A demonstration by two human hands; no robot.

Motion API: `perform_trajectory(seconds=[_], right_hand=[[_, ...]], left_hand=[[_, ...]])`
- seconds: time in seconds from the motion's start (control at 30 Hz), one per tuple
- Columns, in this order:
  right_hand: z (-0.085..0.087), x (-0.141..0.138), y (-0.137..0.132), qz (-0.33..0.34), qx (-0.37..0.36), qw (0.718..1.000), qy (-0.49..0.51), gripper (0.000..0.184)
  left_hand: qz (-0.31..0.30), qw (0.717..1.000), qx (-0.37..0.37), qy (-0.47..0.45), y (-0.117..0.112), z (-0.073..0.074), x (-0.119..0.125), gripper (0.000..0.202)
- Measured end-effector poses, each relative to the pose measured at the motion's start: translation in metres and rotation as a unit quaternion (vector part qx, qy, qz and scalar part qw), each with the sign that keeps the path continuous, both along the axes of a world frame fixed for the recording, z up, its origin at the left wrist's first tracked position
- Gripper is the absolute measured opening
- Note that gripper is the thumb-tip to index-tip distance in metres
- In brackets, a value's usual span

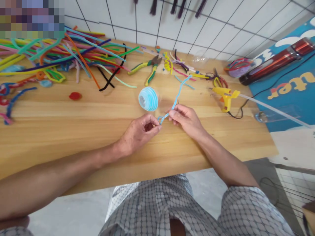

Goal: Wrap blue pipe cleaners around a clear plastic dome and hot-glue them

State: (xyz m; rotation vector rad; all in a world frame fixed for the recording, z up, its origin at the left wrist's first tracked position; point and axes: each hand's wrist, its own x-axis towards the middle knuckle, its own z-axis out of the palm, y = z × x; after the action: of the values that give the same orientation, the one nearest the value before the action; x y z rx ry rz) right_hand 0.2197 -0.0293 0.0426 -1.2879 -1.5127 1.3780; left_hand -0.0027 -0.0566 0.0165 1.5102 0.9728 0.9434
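Note:
A light blue pipe cleaner (179, 93) runs between my two hands above the wooden table. My left hand (145, 129) pinches its lower end, where it bends into a small loop. Thumb and fingers of my right hand (184, 118) are closed on it further along, and its free end sticks up and away from me. Just beyond my hands lies a clear rounded plastic piece wound with light blue pipe cleaner (150, 98), tilted on its side. Behind it, green-and-yellow pliers (147, 69) rest with their handles spread.
A big pile of coloured pipe cleaners (81, 54) covers the back left. A red cap (75, 95) lies left of my hands. To the right are a yellow glue gun (225, 97) with a long glue stick, scissors (217, 80) and a red thermos (278, 62). A tiled wall (145, 24) rises behind.

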Motion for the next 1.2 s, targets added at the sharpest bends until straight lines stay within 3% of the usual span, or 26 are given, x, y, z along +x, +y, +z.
perform_trajectory(seconds=[0.17,0.3,0.47,0.67,0.8,0.9,0.97,1.07,1.2], right_hand=[[-0.001,-0.006,-0.008,-0.029,0.046,0.998,0.019,0.05],[-0.001,-0.007,-0.009,-0.047,0.08,0.995,0.031,0.045],[-0.004,-0.001,0.002,-0.099,0.067,0.99,0.07,0.045],[-0.006,0.005,0.012,-0.122,0.015,0.984,0.127,0.047],[-0.006,0.007,0.014,-0.14,0.008,0.978,0.155,0.047],[-0.004,0.008,0.015,-0.14,0.002,0.977,0.163,0.046],[-0.002,0.012,0.016,-0.128,-0.002,0.98,0.153,0.047],[0.004,0.022,0.021,-0.118,0.019,0.984,0.133,0.051],[0.014,0.034,0.028,-0.14,0.074,0.98,0.117,0.054]], left_hand=[[-0.034,0.998,-0.048,0.0,0.0,0.006,-0.001,0.02],[-0.077,0.996,-0.038,0.031,0.0,0.01,-0.003,0.026],[-0.072,0.997,-0.027,-0.026,-0.001,-0.001,-0.002,0.02],[-0.063,0.991,0.111,-0.042,-0.002,-0.006,-0.003,0.014],[-0.14,0.955,0.261,0.003,-0.005,0.0,-0.006,0.024],[-0.185,0.925,0.328,0.059,-0.009,0.001,-0.01,0.031],[-0.181,0.91,0.362,0.089,-0.012,0.001,-0.011,0.038],[-0.126,0.903,0.387,0.137,-0.014,-0.002,-0.012,0.045],[-0.094,0.885,0.36,0.28,-0.008,-0.008,-0.009,0.036]])
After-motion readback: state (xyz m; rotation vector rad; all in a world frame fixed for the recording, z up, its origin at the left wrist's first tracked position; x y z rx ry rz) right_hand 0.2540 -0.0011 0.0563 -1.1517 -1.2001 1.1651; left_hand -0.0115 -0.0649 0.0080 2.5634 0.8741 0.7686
